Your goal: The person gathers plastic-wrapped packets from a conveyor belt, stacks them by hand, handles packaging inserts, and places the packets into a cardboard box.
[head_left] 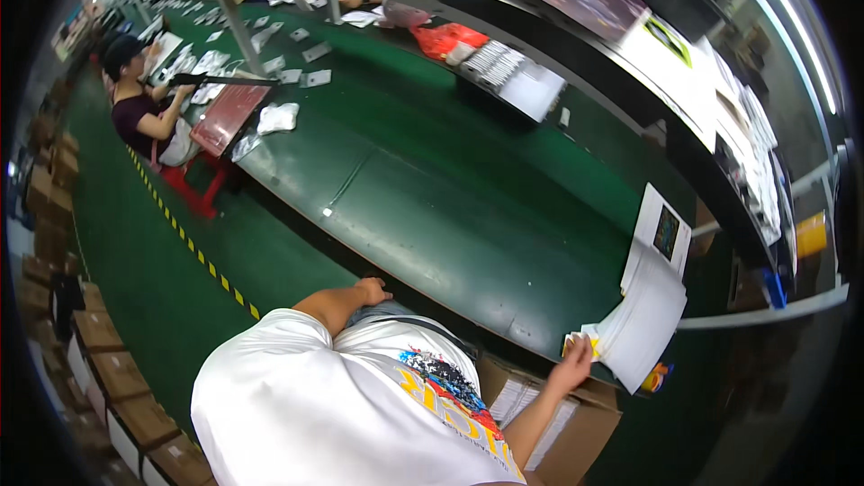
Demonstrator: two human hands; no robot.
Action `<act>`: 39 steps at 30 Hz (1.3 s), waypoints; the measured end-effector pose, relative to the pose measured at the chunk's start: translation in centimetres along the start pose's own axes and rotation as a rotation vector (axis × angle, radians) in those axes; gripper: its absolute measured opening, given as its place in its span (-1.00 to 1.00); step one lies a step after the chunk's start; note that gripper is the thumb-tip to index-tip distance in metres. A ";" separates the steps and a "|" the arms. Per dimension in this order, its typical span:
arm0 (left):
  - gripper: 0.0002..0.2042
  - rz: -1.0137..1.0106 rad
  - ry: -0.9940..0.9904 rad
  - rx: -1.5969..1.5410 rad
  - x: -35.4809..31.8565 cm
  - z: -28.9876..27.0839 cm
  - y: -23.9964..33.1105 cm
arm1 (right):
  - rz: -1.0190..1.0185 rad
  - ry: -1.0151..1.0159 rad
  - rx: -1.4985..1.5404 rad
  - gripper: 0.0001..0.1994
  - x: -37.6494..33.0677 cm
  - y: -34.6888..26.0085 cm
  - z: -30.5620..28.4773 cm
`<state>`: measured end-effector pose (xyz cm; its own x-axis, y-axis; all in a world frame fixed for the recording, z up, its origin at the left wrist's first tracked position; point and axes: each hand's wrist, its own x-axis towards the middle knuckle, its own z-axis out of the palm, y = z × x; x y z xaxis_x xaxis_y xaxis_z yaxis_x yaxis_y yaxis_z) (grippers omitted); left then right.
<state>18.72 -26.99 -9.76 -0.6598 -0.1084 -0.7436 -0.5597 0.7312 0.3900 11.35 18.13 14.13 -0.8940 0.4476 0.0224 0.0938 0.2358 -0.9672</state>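
Note:
At the right end of the green table, my right hand (576, 367) closes its fingers on the near corner of a fanned stack of white sheets (643, 310). A small yellow patch shows beside those fingertips, too small to name. Behind the fan lies a white printed sheet (666, 225) with a dark rectangle on it. My left hand (373, 290) rests by my lap near the table's front edge, fingers loosely apart, with nothing seen in it.
An open carton (589, 423) of white sheets stands below the table by my right arm. A yellow-orange roll-like object (655, 380) sits beside the fan. Across the green table (423, 216) lies a pale stack (531, 90). At the left, a seated person (148, 117) works.

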 end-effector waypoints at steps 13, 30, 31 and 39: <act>-0.38 -0.182 0.122 -0.381 -11.1 -7.4 -4.5 | -0.333 -0.956 -0.605 -0.56 -5.6 5.3 20.8; -0.37 -0.426 0.184 -0.532 -7.3 -5.2 -19.1 | -0.364 -1.185 -0.816 -0.51 -9.8 -1.0 32.5; -0.37 -0.404 0.168 -0.501 -6.8 -5.7 -19.2 | -0.360 -1.186 -0.820 -0.51 -9.7 -0.4 33.0; -0.35 -0.348 0.261 -0.493 -5.2 -8.5 -18.7 | -0.239 -0.742 -0.996 -0.44 -6.9 2.5 31.3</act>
<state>28.36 -45.85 -8.53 -0.4639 -0.4883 -0.7391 -0.8857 0.2366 0.3996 4.02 -11.33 3.68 -0.9340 -0.2100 -0.2891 -0.1037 0.9336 -0.3428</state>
